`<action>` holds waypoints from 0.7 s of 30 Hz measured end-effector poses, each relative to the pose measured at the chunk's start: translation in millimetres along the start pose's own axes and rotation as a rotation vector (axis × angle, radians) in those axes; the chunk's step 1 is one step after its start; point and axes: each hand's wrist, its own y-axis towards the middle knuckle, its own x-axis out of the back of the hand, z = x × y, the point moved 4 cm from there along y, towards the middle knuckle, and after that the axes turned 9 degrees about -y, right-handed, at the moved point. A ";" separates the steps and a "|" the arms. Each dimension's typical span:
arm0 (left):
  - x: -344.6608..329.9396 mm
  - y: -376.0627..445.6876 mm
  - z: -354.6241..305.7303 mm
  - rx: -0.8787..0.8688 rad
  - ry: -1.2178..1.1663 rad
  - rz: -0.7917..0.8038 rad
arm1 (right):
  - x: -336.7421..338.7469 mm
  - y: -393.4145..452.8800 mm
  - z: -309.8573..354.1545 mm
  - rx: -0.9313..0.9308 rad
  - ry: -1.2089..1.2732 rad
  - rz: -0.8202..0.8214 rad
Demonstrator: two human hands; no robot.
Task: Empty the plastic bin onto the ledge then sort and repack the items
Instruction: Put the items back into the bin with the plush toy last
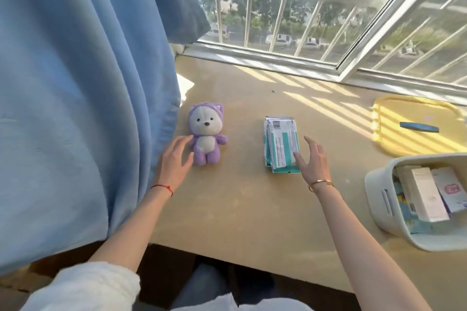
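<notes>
Soft plush bear [206, 137], seemingly crinkly rectangular packets [281, 145]

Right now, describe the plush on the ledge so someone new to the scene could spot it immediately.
Start at the blue curtain hanging on the left, and follow its edge down to the tan window ledge. There, just beside the curtain, lies a small purple-and-white plush bear, face up, near the open left hand. It is the only soft toy; the teal-and-white packets lie further right.

We see a fuzzy cloth plush bear [206, 137], glossy plastic-wrapped packs [280, 145], a smooth matt plastic bin [379, 199] and a matt, dusty ledge [240, 199].
</notes>
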 end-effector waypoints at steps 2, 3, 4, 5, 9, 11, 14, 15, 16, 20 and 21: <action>-19.3 18.7 25.4 0.041 -0.009 0.034 | -18.5 22.2 -8.4 -0.017 -0.009 0.015; -28.1 26.7 37.5 0.064 -0.021 0.046 | -28.2 31.6 -13.4 -0.034 -0.007 0.027; -37.1 34.0 48.5 0.088 -0.037 0.051 | -37.5 40.3 -17.8 -0.052 -0.006 0.042; -46.4 40.3 58.7 0.103 -0.052 0.057 | -47.2 47.6 -23.0 -0.074 -0.002 0.059; -81.6 51.6 88.1 0.129 -0.092 0.120 | -76.5 66.3 -36.6 -0.091 0.044 0.106; -93.5 52.3 100.5 0.157 -0.107 0.145 | -84.7 71.3 -39.0 -0.088 0.087 0.103; -100.5 53.0 111.9 0.165 -0.143 0.126 | -88.6 74.3 -38.1 -0.056 0.147 0.111; -102.0 53.2 114.7 0.172 -0.171 0.120 | -89.1 75.7 -38.3 -0.047 0.154 0.120; -103.8 53.2 118.1 0.184 -0.216 0.117 | -89.3 76.8 -38.0 -0.039 0.154 0.128; -110.7 52.7 126.9 0.228 -0.343 0.101 | -89.7 78.1 -36.9 -0.018 0.156 0.130; -112.0 53.0 128.2 0.246 -0.369 0.088 | -90.5 77.8 -36.1 -0.013 0.157 0.130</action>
